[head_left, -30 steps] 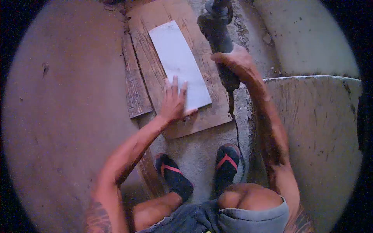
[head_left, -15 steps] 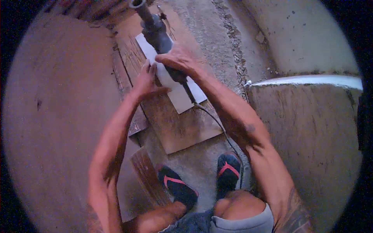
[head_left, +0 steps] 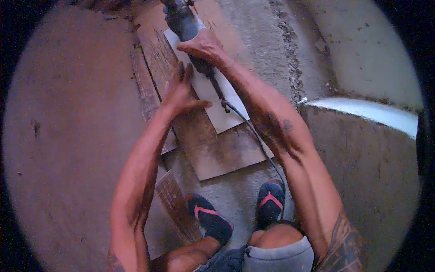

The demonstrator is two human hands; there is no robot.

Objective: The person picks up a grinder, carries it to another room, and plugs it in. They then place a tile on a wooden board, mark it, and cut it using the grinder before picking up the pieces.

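A dark corded power tool (head_left: 183, 25) lies lengthwise over a pale rectangular panel (head_left: 222, 119), its front end cut off by the top of the view. My right hand (head_left: 202, 46) is wrapped round the tool's body. At the panel's left edge, my left hand (head_left: 182, 93) has its thumb and fingers apart, with the thumb over the panel. Under the panel is a wider brown board (head_left: 210, 156). From the tool's rear end a black cable (head_left: 253, 132) runs down past my right forearm.
A loose wood strip (head_left: 174, 201) lies by my left sandal (head_left: 210, 217); my right sandal (head_left: 270, 201) stands on the rough ground. A narrow plank (head_left: 147, 93) runs along the board's left side. To the right is a low wall with a white edge (head_left: 362, 110).
My right hand and the tool have moved up in the view. My left hand has shifted slightly right, its fingers more upright. The whole view has shifted a little.
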